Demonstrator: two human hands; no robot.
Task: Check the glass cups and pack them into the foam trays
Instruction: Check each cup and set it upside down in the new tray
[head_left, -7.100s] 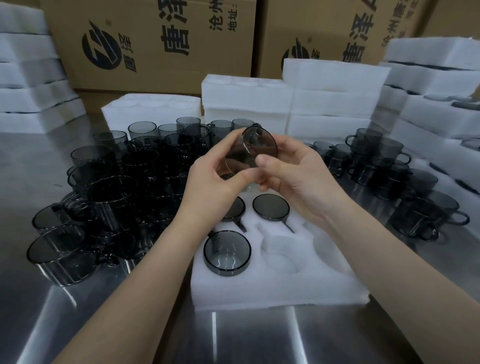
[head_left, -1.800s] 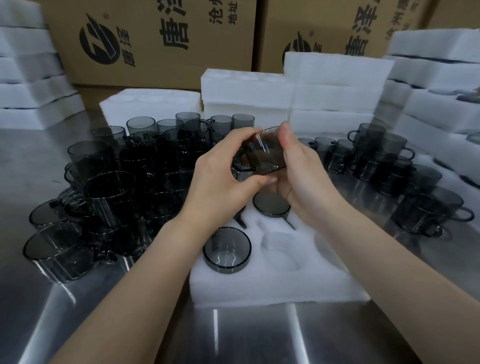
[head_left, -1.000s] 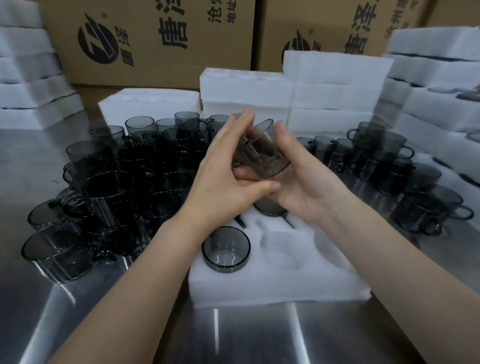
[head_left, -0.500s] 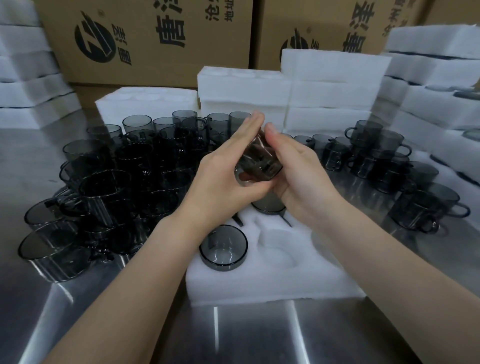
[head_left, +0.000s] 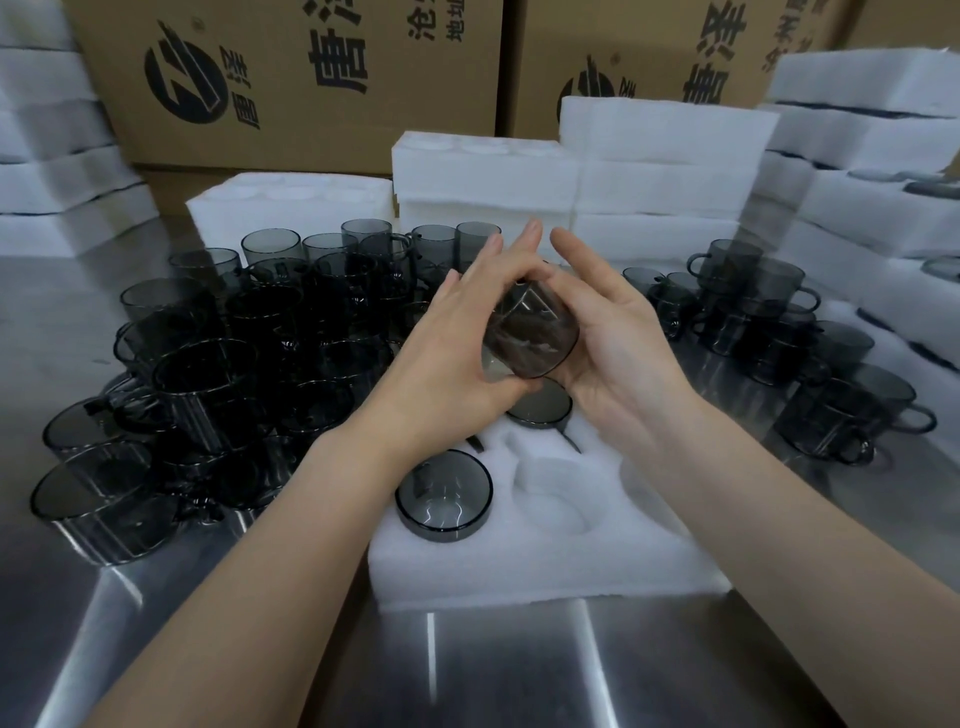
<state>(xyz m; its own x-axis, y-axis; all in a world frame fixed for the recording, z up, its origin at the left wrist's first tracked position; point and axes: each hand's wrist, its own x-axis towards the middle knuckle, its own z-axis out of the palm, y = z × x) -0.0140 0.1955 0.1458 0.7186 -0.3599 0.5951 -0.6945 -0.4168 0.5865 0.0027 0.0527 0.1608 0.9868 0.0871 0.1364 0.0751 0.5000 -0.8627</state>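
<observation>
Glass cup (head_left: 530, 338) held tilted above the far half of foam tray (head_left: 545, 566), clamped between left grip (head_left: 452, 358) and right grip (head_left: 618, 343). Several fingertips splay off the glass, so the hold looks light.

Risk: smooth glass slips and drops onto seated cup (head_left: 540, 410) beneath, chipping both. Loose cups (head_left: 218, 353) crowd the bench (head_left: 467, 665) at left, where a forearm sweep could topple them.

The left hand (head_left: 447, 364) hides the handle of the held cup (head_left: 530, 338); cardboard boxes (head_left: 291, 78) are cropped at the top.
</observation>
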